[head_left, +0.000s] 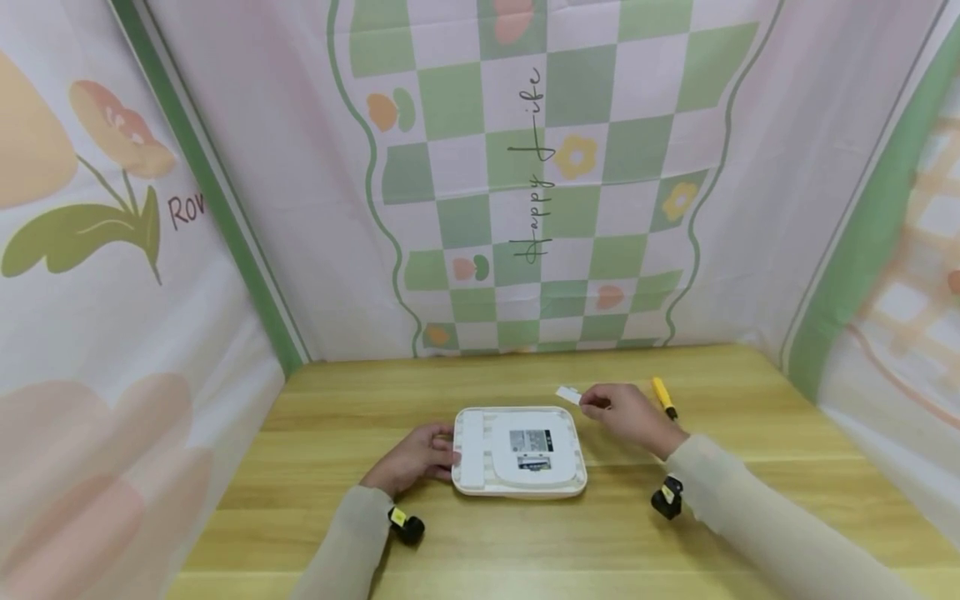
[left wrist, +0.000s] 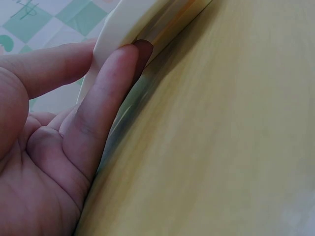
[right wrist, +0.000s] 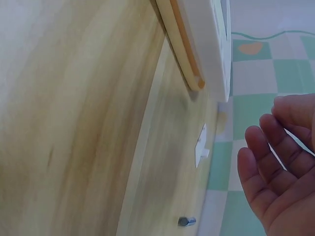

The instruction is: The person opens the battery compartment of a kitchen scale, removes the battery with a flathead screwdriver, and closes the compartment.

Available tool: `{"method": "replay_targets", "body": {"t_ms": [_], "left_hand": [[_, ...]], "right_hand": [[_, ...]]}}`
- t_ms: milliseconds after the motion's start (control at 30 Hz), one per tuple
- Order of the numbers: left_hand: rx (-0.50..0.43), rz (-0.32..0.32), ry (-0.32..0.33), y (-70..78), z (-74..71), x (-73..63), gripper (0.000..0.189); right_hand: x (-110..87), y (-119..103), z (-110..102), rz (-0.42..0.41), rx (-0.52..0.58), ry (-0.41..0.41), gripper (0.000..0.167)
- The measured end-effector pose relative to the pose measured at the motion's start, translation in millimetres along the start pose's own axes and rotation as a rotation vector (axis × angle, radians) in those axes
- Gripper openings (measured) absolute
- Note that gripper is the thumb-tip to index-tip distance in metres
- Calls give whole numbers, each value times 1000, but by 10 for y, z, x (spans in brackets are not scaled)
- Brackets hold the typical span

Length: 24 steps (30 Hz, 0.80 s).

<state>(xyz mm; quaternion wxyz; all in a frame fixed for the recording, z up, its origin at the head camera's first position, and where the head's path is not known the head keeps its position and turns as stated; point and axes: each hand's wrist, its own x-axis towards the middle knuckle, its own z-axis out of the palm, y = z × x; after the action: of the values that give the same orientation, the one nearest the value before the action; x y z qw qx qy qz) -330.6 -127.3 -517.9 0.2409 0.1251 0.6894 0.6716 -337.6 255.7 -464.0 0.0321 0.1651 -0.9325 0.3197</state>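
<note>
Two hands attend to a white rounded-rectangular plastic device [head_left: 502, 450], lying labelled face up on the wood-grain worktop [head_left: 525, 550], probably so that face stays reachable. The left hand [head_left: 411, 458] pinches its left edge between thumb and fingers, presumably to steady it. The right hand [head_left: 626, 412] has loosely curled fingers holding nothing; a small flat white plastic piece [head_left: 567, 395] lies just beyond their tips. A yellow-handled tool with a black end [head_left: 663, 396] rests near that hand, seemingly set aside within reach.
</note>
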Motion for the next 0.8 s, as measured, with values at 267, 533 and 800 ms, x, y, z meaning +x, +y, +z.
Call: {"method": "replay_targets", "body": {"t_ms": [267, 533, 800], "left_hand": [[-1, 2, 4, 0, 3, 0, 51], [-7, -2, 8, -7, 0, -3, 50], [-5, 0, 5, -14, -5, 8, 52]], "right_hand": [[-87, -76, 37, 1, 46, 19, 16], [-135, -119, 82, -52, 52, 51, 14], [-192, -206, 128, -140, 49, 46, 11]]}}
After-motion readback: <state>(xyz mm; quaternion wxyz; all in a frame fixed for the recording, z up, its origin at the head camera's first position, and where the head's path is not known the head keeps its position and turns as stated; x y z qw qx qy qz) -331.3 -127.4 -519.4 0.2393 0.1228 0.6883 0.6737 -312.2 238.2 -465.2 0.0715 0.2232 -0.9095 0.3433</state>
